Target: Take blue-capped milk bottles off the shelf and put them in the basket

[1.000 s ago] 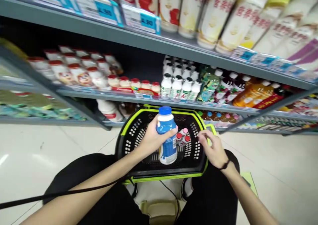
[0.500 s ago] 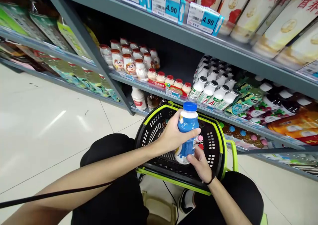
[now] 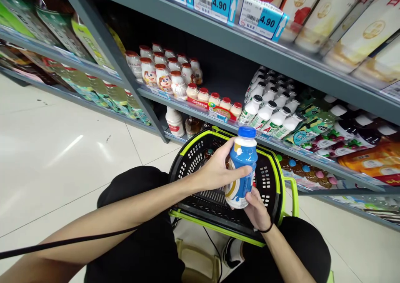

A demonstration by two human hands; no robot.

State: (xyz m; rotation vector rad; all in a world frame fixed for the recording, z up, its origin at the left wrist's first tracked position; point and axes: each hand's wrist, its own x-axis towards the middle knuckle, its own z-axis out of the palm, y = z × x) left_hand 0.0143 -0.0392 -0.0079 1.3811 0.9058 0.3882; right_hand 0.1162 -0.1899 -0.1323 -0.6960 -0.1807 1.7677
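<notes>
A blue and white plastic drink bottle (image 3: 244, 156) with a blue cap is tilted slightly, held over the black shopping basket (image 3: 265, 166) with its lime-green rim. My left hand (image 3: 218, 168) is wrapped round the bottle's upper part, the thumb across its front. Lower down, my right hand (image 3: 258, 210), with a dark band at the wrist, grips the bottle near its base. Parts of a few items show inside the basket, mostly hidden behind the bottle and my hands.
Ahead, the grey shelf (image 3: 193, 14) holds red-capped bottles (image 3: 162, 73), a pack of small drinks (image 3: 214, 102) and black-capped white bottles (image 3: 265, 112). Price tags line its edge. A stool (image 3: 198, 258) stands below the basket, between my legs. A black cable (image 3: 68, 242) crosses my left arm.
The bottle has shifted a little to the right and turned in my hands, so more of its white and gold label shows. Both hands still hold it.
</notes>
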